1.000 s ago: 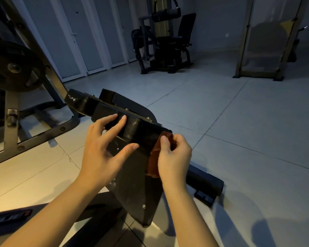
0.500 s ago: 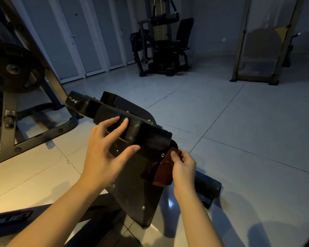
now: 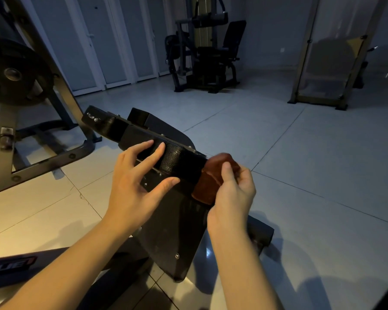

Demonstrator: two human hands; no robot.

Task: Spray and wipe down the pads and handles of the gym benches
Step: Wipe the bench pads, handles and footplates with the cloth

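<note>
A black bench pad (image 3: 179, 163) runs from the upper left toward the centre, tilted, above a dark metal bracket plate (image 3: 173, 231). My left hand (image 3: 139, 182) rests on the pad, fingers spread over its top and thumb on its near side. My right hand (image 3: 232, 193) grips a reddish-brown cloth (image 3: 211, 177) and presses it against the pad's right end. The cloth wraps over the end's top corner. No spray bottle is in view.
A grey weight rack (image 3: 7, 135) with a black plate (image 3: 11, 72) stands at the left. A cable machine (image 3: 206, 52) sits at the back centre, a tall frame (image 3: 327, 52) at the back right. A black floor foot (image 3: 259, 231) lies below my right hand. Tiled floor all around.
My right hand has swept the cloth from low on the pad's end up over its top corner. My left hand has stayed on the pad. The camera has shifted slightly.
</note>
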